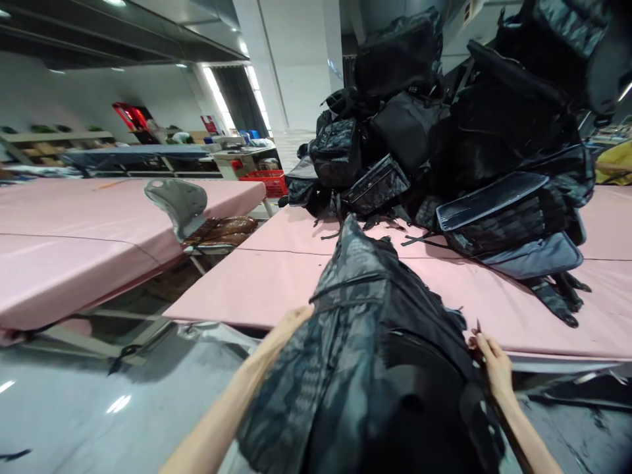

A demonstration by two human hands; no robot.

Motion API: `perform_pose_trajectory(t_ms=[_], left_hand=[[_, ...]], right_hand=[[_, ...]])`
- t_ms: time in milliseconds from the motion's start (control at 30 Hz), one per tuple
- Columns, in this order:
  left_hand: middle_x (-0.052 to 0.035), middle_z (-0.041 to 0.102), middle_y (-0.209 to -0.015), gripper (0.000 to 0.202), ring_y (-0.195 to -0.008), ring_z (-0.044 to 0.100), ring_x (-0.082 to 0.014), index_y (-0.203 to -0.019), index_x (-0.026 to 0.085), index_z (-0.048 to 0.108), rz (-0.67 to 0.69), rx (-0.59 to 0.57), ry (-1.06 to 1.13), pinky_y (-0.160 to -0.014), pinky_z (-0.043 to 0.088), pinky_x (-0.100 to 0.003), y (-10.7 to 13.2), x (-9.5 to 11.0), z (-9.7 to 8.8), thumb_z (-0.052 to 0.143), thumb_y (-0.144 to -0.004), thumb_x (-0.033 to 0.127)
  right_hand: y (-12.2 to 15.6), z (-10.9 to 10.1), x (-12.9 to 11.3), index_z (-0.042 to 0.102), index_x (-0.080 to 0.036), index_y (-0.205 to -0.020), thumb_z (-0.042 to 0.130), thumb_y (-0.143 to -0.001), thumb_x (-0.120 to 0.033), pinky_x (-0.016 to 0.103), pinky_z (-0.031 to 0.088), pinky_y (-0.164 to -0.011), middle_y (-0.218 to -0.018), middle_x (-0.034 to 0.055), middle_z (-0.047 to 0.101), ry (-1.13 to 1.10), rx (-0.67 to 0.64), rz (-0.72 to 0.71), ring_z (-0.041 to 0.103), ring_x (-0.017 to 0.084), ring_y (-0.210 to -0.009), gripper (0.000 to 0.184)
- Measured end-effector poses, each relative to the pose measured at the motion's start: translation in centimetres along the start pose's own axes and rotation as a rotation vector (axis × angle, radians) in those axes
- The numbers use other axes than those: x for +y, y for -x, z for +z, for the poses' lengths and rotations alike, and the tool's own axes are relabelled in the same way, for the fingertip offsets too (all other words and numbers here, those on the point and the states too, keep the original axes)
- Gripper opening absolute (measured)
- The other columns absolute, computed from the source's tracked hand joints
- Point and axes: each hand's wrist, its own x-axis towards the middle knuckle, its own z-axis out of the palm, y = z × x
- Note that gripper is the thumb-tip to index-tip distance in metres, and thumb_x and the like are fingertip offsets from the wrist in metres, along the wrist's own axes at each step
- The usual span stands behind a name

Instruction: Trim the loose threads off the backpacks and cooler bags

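A camouflage-and-black backpack (350,342) fills the middle foreground, tilted over the front edge of the pink-covered table (237,283). My left hand (296,318) is closed on its left side, with the fingertips partly hidden by the camouflage fabric. On the other side, my right hand (495,363) is closed beside the black panel. A small dark pointed tool (478,325) sticks up from its fingers; most of it is hidden, so its exact kind is unclear.
A tall heap of black and camouflage backpacks (409,131) covers the table's far part, straps trailing forward. To the left are a second pink table (74,217) and a grey chair (180,204). Behind them stand a red crate (269,183) and a white pillar (301,66).
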Motion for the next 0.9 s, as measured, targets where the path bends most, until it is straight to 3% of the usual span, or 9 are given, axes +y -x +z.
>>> perform_pose_trajectory(t_ms=[100,167,300,400,500,633,767,900], left_hand=[[-0.0023,0.066,-0.065,0.040,-0.063,0.059,-0.0164,-0.071,0.012,0.065,0.050,-0.022,-0.141,-0.059,0.045,-0.023,1.6,3.4,-1.0,0.065,-0.063,0.051],[-0.0024,0.067,-0.069,0.043,-0.067,0.060,-0.0184,-0.076,0.013,0.065,0.118,-0.016,-0.215,-0.061,0.046,-0.023,3.6,4.6,-0.7,0.065,-0.060,0.053],[-0.0047,0.068,-0.086,0.043,-0.083,0.061,-0.0208,-0.090,0.015,0.061,0.204,-0.048,-0.275,-0.074,0.047,-0.027,7.3,3.9,1.6,0.055,-0.070,0.052],[-0.0053,0.067,-0.093,0.042,-0.091,0.061,-0.0217,-0.093,0.017,0.059,0.244,-0.041,-0.317,-0.079,0.047,-0.029,8.7,2.8,3.2,0.051,-0.073,0.053],[-0.0057,0.068,-0.092,0.042,-0.091,0.061,-0.0231,-0.094,0.019,0.059,0.276,-0.017,-0.365,-0.077,0.049,-0.030,9.7,2.8,4.5,0.050,-0.072,0.054],[-0.0063,0.066,-0.100,0.043,-0.093,0.061,-0.0233,-0.098,0.021,0.057,0.300,-0.027,-0.418,-0.081,0.048,-0.032,10.8,3.0,5.7,0.046,-0.074,0.054],[-0.0072,0.065,-0.104,0.046,-0.097,0.059,-0.0243,-0.103,0.021,0.055,0.291,-0.033,-0.443,-0.084,0.046,-0.034,11.3,2.8,6.3,0.045,-0.073,0.055],[-0.0068,0.065,-0.105,0.048,-0.098,0.059,-0.0251,-0.106,0.021,0.054,0.292,-0.013,-0.442,-0.085,0.046,-0.035,11.5,2.5,6.5,0.048,-0.072,0.054]], right_hand=[[-0.7,0.9,-0.7,0.061,-0.015,-0.072,0.069,-0.056,-0.052,0.023,0.032,-0.042,-0.058,-0.0009,0.054,-0.066,-0.031,0.030,0.042,0.009,-0.046,0.041],[-1.1,1.2,-3.1,0.061,-0.014,-0.075,0.068,-0.059,-0.052,0.023,0.034,-0.044,-0.061,-0.0005,0.055,-0.049,-0.017,-0.076,0.043,0.009,-0.049,0.042],[-0.2,1.6,-11.8,0.060,-0.016,-0.092,0.064,-0.068,-0.046,0.026,0.043,-0.061,-0.080,0.0036,0.061,0.060,-0.029,-0.475,0.054,0.014,-0.070,0.038],[2.7,2.7,-18.6,0.058,-0.020,-0.099,0.060,-0.076,-0.041,0.027,0.045,-0.067,-0.089,0.0044,0.062,0.295,-0.199,-0.806,0.057,0.015,-0.077,0.032],[5.6,4.1,-22.2,0.055,-0.020,-0.105,0.054,-0.081,-0.039,0.028,0.044,-0.071,-0.097,0.0065,0.062,0.612,-0.292,-1.098,0.059,0.018,-0.084,0.030],[6.5,4.3,-22.1,0.059,-0.018,-0.096,0.049,-0.085,-0.032,0.026,0.042,-0.065,-0.089,0.0056,0.063,0.868,-0.148,-1.264,0.058,0.016,-0.075,0.020],[6.0,3.1,-20.7,0.062,-0.018,-0.089,0.053,-0.083,-0.028,0.024,0.041,-0.064,-0.088,0.0053,0.063,0.906,-0.055,-1.345,0.059,0.014,-0.075,0.015],[6.0,2.4,-20.8,0.065,-0.019,-0.086,0.056,-0.082,-0.024,0.023,0.040,-0.063,-0.082,0.0039,0.063,0.940,-0.006,-1.399,0.058,0.013,-0.070,0.011]])
